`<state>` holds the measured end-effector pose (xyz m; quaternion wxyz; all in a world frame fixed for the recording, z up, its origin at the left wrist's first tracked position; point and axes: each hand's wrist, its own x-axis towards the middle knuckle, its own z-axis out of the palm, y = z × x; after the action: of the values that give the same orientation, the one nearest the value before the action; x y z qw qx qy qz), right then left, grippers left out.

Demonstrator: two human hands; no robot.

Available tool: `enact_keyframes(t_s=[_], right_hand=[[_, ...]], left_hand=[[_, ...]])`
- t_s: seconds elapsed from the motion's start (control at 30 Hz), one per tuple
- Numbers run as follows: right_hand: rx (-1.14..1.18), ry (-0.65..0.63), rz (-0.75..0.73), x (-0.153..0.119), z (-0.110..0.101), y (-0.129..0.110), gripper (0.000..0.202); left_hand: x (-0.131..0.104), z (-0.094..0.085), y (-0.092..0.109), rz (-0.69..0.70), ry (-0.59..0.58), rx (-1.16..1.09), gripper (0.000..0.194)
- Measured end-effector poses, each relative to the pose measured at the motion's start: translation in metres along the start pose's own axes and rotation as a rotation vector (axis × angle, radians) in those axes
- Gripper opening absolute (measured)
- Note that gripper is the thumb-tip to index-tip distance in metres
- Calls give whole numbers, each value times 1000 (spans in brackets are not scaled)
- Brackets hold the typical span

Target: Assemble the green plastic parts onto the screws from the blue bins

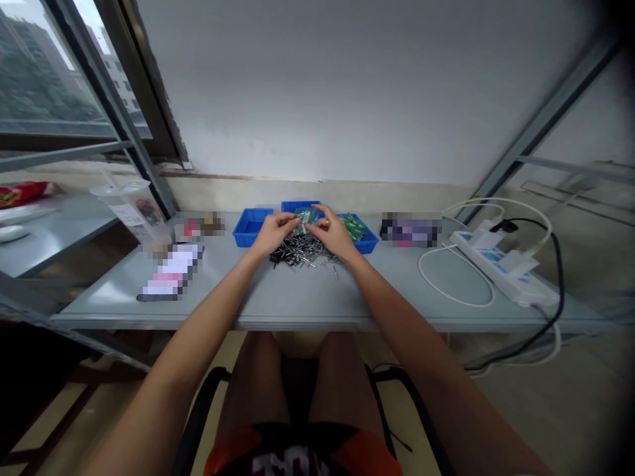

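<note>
A small clear plastic bag with green on it (306, 217) is stretched between my two hands above the desk. My left hand (276, 231) pinches its left side between thumb and fingers. On the other side, my right hand (331, 231) grips the bag with thumb and bent fingers. What the bag contains is too small to make out. Under and in front of the hands lies a loose pile of small metal pieces like screws or pins (310, 252), some dark and some silver. Green packets (354, 227) lie in the blue tray (368, 246) to the right.
Another blue tray (242, 236) stands at the left, and a third blue tray (292, 205) behind the hands. A phone (171, 272) and a plastic cup (133, 215) are farther left. At the right are a blurred dark object (411, 230) and a power strip (520, 284) with cables.
</note>
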<state>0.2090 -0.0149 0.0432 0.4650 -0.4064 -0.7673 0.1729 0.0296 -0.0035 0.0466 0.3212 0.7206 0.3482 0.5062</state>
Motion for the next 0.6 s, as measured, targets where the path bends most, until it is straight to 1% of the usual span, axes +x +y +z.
enact_keyframes(t_s=[0.27, 0.5, 0.6], right_hand=[[-36, 23, 9, 0, 1, 0, 44], [-9, 36, 16, 0, 1, 1, 42], [-12, 25, 17, 0, 1, 1, 41]], left_hand=[[-2, 0, 6, 2, -15, 21, 19], [-2, 1, 1, -12, -51, -53, 20], [-2, 2, 1, -14, -56, -38, 19]])
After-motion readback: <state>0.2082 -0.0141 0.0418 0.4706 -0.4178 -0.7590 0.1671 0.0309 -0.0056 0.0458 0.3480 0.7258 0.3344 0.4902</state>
